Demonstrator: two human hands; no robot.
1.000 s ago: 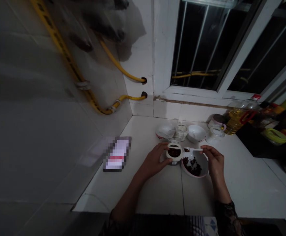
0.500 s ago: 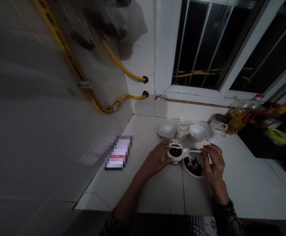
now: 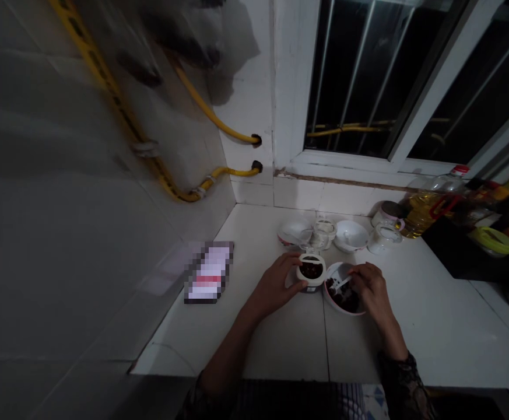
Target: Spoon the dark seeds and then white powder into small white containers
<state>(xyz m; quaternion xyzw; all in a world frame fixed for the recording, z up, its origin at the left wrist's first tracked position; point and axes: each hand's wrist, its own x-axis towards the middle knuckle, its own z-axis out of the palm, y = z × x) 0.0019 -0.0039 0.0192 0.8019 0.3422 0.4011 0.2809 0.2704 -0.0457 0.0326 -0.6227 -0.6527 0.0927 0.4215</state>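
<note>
My left hand (image 3: 278,284) is closed around the side of a small jar (image 3: 311,270) with a white rim and its clear lid flipped back; dark contents show inside. Right beside the jar stands a white bowl (image 3: 333,304) with a pink rim, holding dark crumbly bits (image 3: 349,300). In my right hand (image 3: 371,291) is a small white spoon (image 3: 342,283), gripped by the handle between thumb and fingers. The spoon's head is down in the bowl among the dark bits.
Behind the jar are two white bowls (image 3: 351,235) (image 3: 292,228), a clear jar (image 3: 324,231) and more jars (image 3: 384,238). An oil bottle (image 3: 429,204) stands by a black box (image 3: 450,248) at right. A phone (image 3: 210,273) lies at left near the tiled wall.
My right hand has brought the spoon from beside the jar's rim down into the bowl, tilting it. My left hand stays on the jar.
</note>
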